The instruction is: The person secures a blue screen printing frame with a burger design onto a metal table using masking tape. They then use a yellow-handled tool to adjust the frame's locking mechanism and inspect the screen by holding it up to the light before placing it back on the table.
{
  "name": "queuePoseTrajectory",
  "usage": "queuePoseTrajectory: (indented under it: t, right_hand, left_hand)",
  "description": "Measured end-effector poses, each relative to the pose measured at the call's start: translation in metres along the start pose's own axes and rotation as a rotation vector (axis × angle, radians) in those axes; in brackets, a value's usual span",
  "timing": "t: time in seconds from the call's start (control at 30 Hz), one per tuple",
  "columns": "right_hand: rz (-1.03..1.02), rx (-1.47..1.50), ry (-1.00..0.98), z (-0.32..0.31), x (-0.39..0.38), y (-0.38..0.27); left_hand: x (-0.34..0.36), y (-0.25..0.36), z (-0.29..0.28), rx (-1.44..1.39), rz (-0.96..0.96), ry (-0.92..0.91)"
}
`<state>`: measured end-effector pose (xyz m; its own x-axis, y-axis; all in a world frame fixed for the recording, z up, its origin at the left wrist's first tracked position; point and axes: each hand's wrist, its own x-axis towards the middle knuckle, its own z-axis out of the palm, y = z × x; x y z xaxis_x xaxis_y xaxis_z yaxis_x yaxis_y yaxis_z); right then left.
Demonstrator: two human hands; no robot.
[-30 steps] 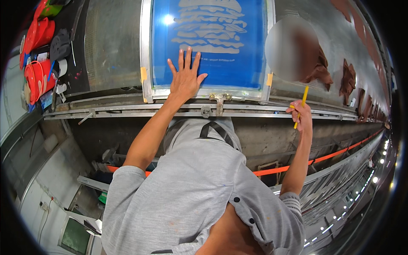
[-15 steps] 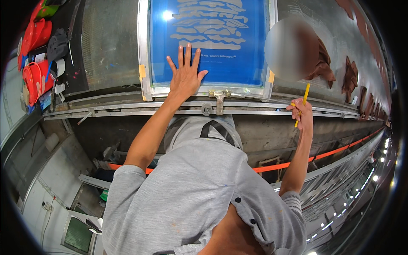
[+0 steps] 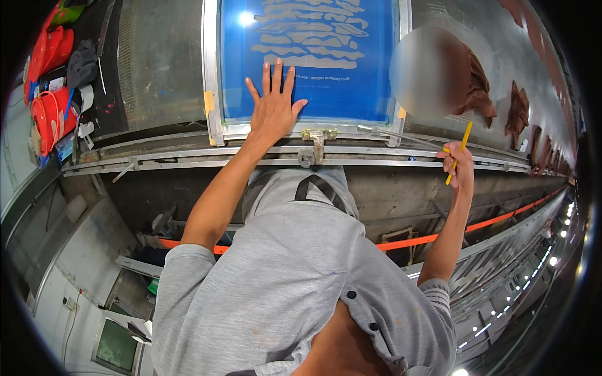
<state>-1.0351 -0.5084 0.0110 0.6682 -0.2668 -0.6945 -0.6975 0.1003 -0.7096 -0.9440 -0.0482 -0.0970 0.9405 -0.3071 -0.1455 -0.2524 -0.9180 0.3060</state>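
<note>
My left hand (image 3: 273, 113) lies flat with its fingers spread on the blue mesh of a metal-framed printing screen (image 3: 235, 94), just below its pale wavy design. My right hand (image 3: 459, 164) is closed around the yellow crossbar of a T-handle socket wrench (image 3: 466, 134). The wrench's thin metal shaft points left over the rail. Its tip lies near the screen frame's lower edge, a little to the right of a metal clamp (image 3: 320, 141) and apart from it.
A long metal rail (image 3: 238, 158) runs along the table edge in front of me. Brown fabric pieces (image 3: 480, 88) lie on the grey table to the right. Red containers (image 3: 53, 116) and a dark cloth (image 3: 83, 64) sit at far left. An orange bar (image 3: 407, 243) crosses below.
My right hand has moved right with the T-handle socket wrench, and its tip has come away from the clamp. My left hand stays flat on the screen.
</note>
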Motion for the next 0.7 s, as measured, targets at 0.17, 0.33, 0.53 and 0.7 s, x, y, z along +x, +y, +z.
queuePoseTrajectory:
  t: [0.17,0.33,0.53,0.7]
  right_hand:
    - [-0.133,0.065,0.036,-0.012,-0.026,-0.021]
    - [-0.582,0.315,0.187,-0.032,-0.063,-0.056]
    - [-0.492,-0.238,0.331,0.025,-0.094,-0.097]
    - [-0.371,-0.387,0.315,0.091,-0.083,-0.102]
  left_hand:
    - [-0.009,-0.009,0.003,-0.105,0.136,0.2]
    - [-0.055,-0.001,-0.001,-0.4,0.246,0.132]
    - [-0.075,0.013,-0.009,-0.42,0.304,-0.028]
    - [-0.076,0.027,-0.01,-0.327,0.304,-0.08]
